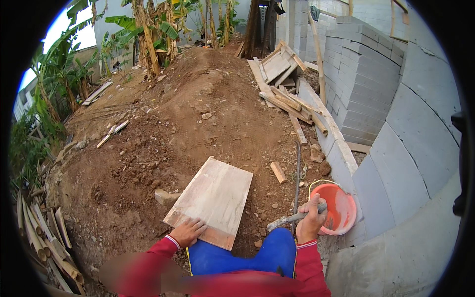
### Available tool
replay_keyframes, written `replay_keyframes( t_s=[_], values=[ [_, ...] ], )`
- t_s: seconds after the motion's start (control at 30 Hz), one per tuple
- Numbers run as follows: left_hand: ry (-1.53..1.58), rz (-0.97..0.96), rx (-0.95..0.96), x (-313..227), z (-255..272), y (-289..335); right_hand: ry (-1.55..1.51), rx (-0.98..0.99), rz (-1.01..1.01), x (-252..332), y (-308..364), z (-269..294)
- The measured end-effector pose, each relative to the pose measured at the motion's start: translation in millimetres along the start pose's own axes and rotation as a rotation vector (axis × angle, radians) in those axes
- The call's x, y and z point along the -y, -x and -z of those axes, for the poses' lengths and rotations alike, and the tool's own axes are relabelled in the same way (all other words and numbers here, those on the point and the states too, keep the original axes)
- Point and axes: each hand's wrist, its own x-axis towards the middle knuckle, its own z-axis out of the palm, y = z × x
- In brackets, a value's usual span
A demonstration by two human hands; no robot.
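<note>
One wooden board (217, 195), left hand (188, 232) resting on it, fingers unclenched; one tool (293, 218), perhaps hammer, clasped in right hand (309, 221); one orange bucket (349, 210) just beside.

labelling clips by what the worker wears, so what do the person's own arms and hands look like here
Both the left hand and the right hand are bare, without gloves. The left sleeve and right sleeve are long and deep red, with pale striping around the cuffs. No cables show on either arm.
</note>
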Motion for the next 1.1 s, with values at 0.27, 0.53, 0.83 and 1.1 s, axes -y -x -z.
replay_keyframes(
  t_s=[0.27,0.53,0.83,1.1],
  values=[
    [-0.167,-0.020,-0.313,10,45,-42,-0.020,-0.002,0.073,43,4,-12],
    [0.070,0.311,-0.985,30,156,-147,-0.160,0.016,0.071,79,12,1],
    [1.176,1.077,-1.222,28,49,-119,-0.111,0.152,0.133,55,4,-1],
    [1.853,1.539,-1.158,-88,-89,-84,-0.029,0.439,0.069,-33,19,-84]
  ],
)
